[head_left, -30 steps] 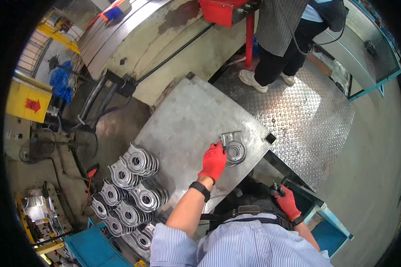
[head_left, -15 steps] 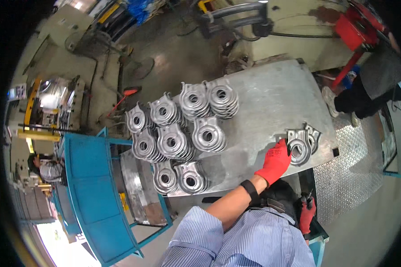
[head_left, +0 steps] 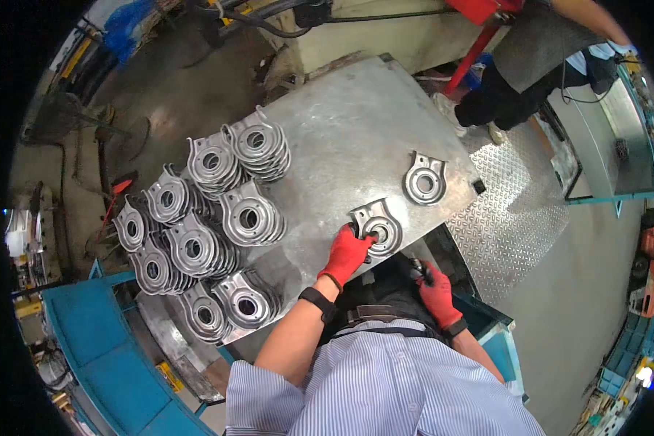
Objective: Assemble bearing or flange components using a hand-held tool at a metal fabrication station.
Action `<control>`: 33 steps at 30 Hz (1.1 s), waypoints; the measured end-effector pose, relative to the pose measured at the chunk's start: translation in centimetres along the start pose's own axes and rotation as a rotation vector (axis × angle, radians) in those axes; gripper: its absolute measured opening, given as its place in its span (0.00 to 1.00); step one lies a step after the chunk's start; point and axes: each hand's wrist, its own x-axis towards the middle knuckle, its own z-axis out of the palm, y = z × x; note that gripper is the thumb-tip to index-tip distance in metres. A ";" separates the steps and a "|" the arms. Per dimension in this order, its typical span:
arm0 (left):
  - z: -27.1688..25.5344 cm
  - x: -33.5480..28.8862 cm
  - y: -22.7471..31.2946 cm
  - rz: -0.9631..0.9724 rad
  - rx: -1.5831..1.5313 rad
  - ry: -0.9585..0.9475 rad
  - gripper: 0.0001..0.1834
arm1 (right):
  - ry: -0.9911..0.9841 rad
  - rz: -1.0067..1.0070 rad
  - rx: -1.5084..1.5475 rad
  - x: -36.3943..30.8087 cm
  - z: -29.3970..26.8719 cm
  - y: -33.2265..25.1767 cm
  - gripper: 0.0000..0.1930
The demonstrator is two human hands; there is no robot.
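Grey sheet-metal desk [head_left: 334,123] is the biggest item, running diagonally across the view, corner toward the far right. Silver diamond-tread steel floor plate [head_left: 512,218] sits just off its right end. Blue metal rack [head_left: 109,356] stands lower left, near the desk's left end. Co-worker in grey apron and dark trousers [head_left: 516,80] is past the far right side, well apart from the parts. Left end of the desk carries leaning stacks of silver ring-shaped metal parts [head_left: 196,247], set close together, rings facing up, bracket tabs mostly pointing away from the wearer. Left hand in red glove [head_left: 347,253] is over the near edge, fingers grasping the left side of a silver ring-shaped part with a bracket tab [head_left: 387,225]; part is at the near edge of the desk, right of the stacks, can't tell if it's lifted at all. Matching loose silver part [head_left: 425,168] lies flat further right, near but apart, untouched. Right hand in red glove [head_left: 436,287] is off the near edge, fingers clenched around a small dark tool [head_left: 416,270]; exact type can't be made out.
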 end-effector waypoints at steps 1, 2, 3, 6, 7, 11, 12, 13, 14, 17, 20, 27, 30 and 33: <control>0.3 0.2 -0.7 0.037 0.055 0.018 0.17 | -0.020 -0.003 -0.028 0.1 0.0 -1.1 0.21; 0.5 0.5 -1.3 0.074 0.109 0.041 0.17 | -0.040 -0.010 -0.058 0.3 -0.1 -2.3 0.21; 0.7 0.2 -0.8 0.124 0.186 0.068 0.16 | -0.043 -0.014 -0.093 0.2 -0.1 -2.8 0.21; 0.7 0.4 0.4 0.026 0.257 0.014 0.18 | -0.024 -0.067 -0.148 0.2 0.8 -2.4 0.20; 0.6 0.2 0.9 0.019 0.268 0.009 0.18 | -0.024 -0.077 -0.152 0.2 1.2 -2.0 0.21; 0.3 0.3 0.8 0.030 0.317 -0.006 0.19 | -0.078 -0.093 -0.233 0.6 2.4 -1.3 0.21; 0.3 0.3 0.8 0.040 0.334 0.002 0.19 | -0.059 -0.103 -0.240 0.7 2.7 -1.1 0.21; 0.2 0.3 0.8 0.067 0.333 0.000 0.19 | -0.040 -0.113 -0.247 0.9 2.9 -0.8 0.22; 0.3 0.2 0.8 0.059 0.338 0.012 0.19 | -0.021 -0.123 -0.255 0.9 3.1 -0.6 0.22; 0.8 0.0 1.2 0.066 0.321 0.048 0.18 | -0.051 -0.077 -0.310 0.7 3.6 0.0 0.21; 0.7 -0.1 1.8 0.020 0.350 0.056 0.18 | -0.130 -0.022 -0.300 0.9 3.3 -1.2 0.20; 1.0 0.5 0.9 0.035 0.384 0.040 0.18 | -0.043 -0.025 -0.222 0.9 3.6 -0.7 0.22; 1.2 0.8 0.2 0.020 0.380 0.055 0.18 | -0.093 0.053 -0.200 1.1 3.6 -0.8 0.24; 1.3 0.9 -0.4 0.013 0.353 0.065 0.19 | -0.096 0.081 -0.213 1.3 3.5 -1.4 0.24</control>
